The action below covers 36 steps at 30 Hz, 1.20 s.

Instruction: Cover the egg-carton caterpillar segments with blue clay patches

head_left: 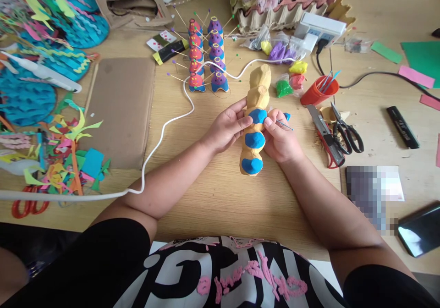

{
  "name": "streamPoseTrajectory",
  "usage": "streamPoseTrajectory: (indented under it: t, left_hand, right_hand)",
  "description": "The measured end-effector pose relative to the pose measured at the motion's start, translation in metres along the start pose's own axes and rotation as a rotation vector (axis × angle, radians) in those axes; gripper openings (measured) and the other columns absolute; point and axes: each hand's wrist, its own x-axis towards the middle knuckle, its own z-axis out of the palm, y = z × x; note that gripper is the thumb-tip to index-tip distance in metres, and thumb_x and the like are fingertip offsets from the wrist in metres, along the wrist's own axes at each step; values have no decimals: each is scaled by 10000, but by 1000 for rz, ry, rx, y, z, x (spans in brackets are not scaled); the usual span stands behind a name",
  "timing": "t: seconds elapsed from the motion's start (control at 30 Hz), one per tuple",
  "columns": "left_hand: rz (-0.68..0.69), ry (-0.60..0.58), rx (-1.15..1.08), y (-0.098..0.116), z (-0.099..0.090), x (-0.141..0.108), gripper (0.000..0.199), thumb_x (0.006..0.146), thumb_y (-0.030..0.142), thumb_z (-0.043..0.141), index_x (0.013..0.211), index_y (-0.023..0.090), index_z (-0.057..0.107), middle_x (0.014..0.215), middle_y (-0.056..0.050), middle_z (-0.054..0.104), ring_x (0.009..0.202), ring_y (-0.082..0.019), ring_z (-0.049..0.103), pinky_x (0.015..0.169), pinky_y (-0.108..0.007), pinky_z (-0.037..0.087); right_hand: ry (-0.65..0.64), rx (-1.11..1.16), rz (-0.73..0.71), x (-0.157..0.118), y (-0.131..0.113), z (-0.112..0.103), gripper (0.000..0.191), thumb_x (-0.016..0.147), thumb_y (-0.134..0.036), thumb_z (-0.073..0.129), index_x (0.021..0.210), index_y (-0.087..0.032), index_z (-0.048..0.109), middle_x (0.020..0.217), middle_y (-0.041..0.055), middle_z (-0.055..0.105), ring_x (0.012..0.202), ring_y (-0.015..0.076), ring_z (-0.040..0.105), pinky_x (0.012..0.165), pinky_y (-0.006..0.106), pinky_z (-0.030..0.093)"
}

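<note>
A yellow egg-carton strip stands lengthwise over the table between both hands, its humps in a row. Blue modelling clay covers part of three humps; the far humps are bare. My left hand grips the strip from the left, thumb at the edge of the farthest blue patch. My right hand is closed at the right side, thumb pressing that same patch. A thin blue stick pokes out from the right fingers, and a small blue clay lump shows behind them.
Two decorated carton caterpillars with pins stand beyond. A white cable crosses the left side, near cardboard and paper scraps. Rightward are bagged clay, a red cup, a cutter, scissors and a phone.
</note>
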Motion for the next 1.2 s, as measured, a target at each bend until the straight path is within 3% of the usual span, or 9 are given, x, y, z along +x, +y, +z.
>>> streamPoseTrajectory:
  t: [0.2,0.47,0.67,0.8,0.97,1.2]
  left_hand:
    - [16,12,61,-1,-1,-1,957,686,434,1083,1544,256,699,1128,-22,868,1053,-183,820,865,-225,600]
    - [32,64,119,-5,-4,2,887,666,448,1085,1461,243,748,905,33,806,851,-131,753,776,-216,557]
    - [45,30,92,-3,-3,1,934,672,475,1087,1500,237,725,1008,2,849,984,-175,813,861,-234,595]
    - [-1,29,19,-2,-4,0,985,747,529,1042,1606,260,643,1103,-30,880,1085,-219,848,908,-268,621]
    - [-23,95,-28,-4,-3,-1,876,818,423,1013,1598,291,635,1033,8,885,1029,-193,857,935,-278,636]
    - [-33,122,14,-4,-2,-1,812,787,423,1034,1499,254,681,976,12,874,950,-172,846,890,-256,621]
  right_hand:
    - [6,3,-12,1,1,-2,679,720,-519,1076,808,-273,449,797,-66,545,723,141,571,651,280,558]
    - [8,53,-13,2,2,0,660,685,-465,1104,785,-259,485,762,-76,558,692,115,562,637,245,556]
    - [-11,44,-4,1,2,-1,640,705,-480,1088,801,-271,491,776,-72,595,706,134,593,629,258,564]
    - [-22,46,-2,1,1,-2,630,728,-476,1077,813,-269,488,814,-69,626,733,130,617,660,260,571]
    - [-50,19,-38,1,1,-1,637,741,-567,1057,846,-275,502,796,-80,590,726,121,609,664,259,559]
    - [1,-65,-45,-1,0,3,702,647,-518,1119,829,-264,490,773,-93,580,680,100,539,624,238,518]
